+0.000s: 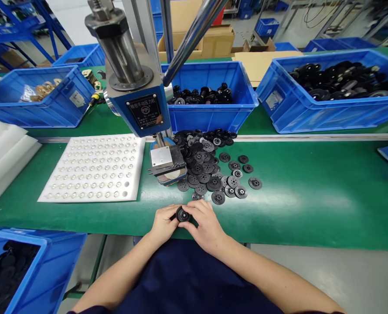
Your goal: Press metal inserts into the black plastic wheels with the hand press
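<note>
Close to my body, above the front edge of the green table, a round black plastic part (182,214) with a hub in its middle is held between both hands. My left hand (164,224) grips its left side, the fingers partly hidden behind it. With thumb and fingers, my right hand (204,224) pinches it from the right. Just beyond lies a heap of black discs (203,163), several of them spread loose to the right. A blue hand press (144,111) stands left of the heap, a metal block (161,156) under its ram.
Left of the press, a white foam tray (92,170) holds rows of small ring-like parts. Blue bins (210,117) of black parts line the back, with another bin (338,111) at right. A lower bin (59,261) stands front left. The press lever (194,39) slants overhead.
</note>
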Available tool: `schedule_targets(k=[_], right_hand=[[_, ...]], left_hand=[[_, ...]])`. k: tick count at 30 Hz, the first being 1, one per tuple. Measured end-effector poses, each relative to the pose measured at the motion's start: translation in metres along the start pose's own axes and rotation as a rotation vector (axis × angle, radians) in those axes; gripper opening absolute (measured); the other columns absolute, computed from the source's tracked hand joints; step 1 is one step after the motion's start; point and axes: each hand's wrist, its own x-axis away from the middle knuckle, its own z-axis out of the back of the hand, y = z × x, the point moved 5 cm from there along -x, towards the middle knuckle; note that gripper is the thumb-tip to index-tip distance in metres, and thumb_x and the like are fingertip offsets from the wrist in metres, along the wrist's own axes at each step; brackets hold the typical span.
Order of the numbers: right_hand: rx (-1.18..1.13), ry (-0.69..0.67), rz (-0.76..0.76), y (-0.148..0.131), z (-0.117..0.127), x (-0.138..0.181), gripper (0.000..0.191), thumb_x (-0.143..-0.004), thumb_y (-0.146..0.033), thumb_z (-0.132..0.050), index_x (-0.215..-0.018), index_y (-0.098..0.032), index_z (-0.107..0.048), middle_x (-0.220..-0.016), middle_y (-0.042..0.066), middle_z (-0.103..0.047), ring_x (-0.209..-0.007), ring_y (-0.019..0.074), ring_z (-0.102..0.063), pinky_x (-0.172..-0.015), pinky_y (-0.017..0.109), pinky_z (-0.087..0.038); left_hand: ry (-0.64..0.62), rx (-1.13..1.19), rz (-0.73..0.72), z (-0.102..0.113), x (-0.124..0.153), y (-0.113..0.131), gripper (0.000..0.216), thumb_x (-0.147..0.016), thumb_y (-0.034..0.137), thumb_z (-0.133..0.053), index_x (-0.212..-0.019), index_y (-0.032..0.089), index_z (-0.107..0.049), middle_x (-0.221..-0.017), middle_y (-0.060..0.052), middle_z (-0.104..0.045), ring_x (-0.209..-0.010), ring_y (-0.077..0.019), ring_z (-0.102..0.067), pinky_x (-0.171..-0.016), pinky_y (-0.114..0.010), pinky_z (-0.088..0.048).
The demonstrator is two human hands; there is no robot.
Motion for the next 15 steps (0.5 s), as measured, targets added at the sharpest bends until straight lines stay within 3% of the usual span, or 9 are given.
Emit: schedule_targets(k=[10, 15], right_hand=[[-0.085, 0.084, 0.04, 0.0032, -0.0019, 0.0069, 0.03, -0.088, -0.038, -0.069, -0.112, -0.022, -0.063, -0.098, 0.008, -0.067, -0.092, 0.0217, -0.06, -0.081, 0.04, -0.051], [-0.078, 0.138, 0.053, 0.0045, -0.0034, 0.0086, 0.03, -0.086, -0.033, -0.072, -0.112, -0.021, -0.064, -0.099, 0.007, -0.067, -0.095, 0.0215, -0.058, -0.083, 0.04, -0.052]], left_hand=[[-0.097, -0.066, -0.037, -0.0038, 0.0029, -0.0027, 0.025, -0.084, 0.015, -0.059, -0.096, 0.024, -0.079, -0.091, -0.006, -0.078, -0.089, -0.0245, -0.074, -0.091, -0.042, -0.057], [-0.063, -0.108, -0.145, -0.0037, 0.0033, -0.0018, 0.028, -0.085, 0.01, -0.056, -0.099, 0.022, -0.077, -0.09, -0.006, -0.078, -0.086, -0.0213, -0.074, -0.084, -0.037, -0.06]])
